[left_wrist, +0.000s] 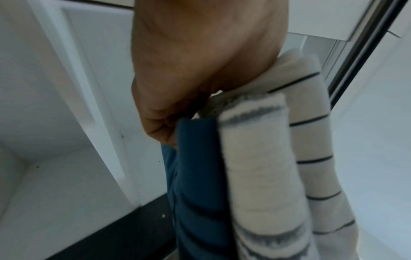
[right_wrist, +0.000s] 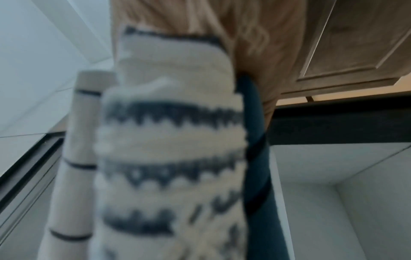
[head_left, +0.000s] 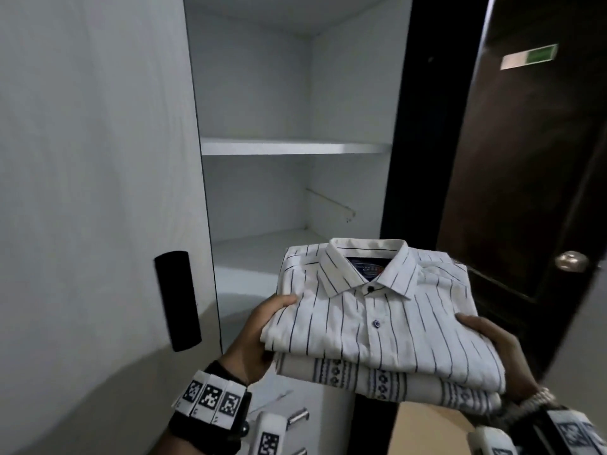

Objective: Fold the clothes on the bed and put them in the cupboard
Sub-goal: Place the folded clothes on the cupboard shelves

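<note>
A stack of folded clothes is held in front of the open cupboard (head_left: 295,147). On top lies a white shirt with thin dark stripes (head_left: 371,310); under it is a white patterned garment (head_left: 377,380), and the wrist views show a blue garment (left_wrist: 195,176) at the bottom. My left hand (head_left: 262,330) grips the stack's left edge, thumb on top. My right hand (head_left: 492,343) grips its right edge, thumb on top, fingers underneath and hidden. In the right wrist view the patterned garment (right_wrist: 169,140) fills the frame, blurred.
The white cupboard door (head_left: 98,192) with a black handle (head_left: 177,300) stands open on the left. Two bare shelves show inside, the lower one (head_left: 262,254) just beyond the stack. A dark wooden door (head_left: 525,159) with a round knob (head_left: 571,261) is on the right.
</note>
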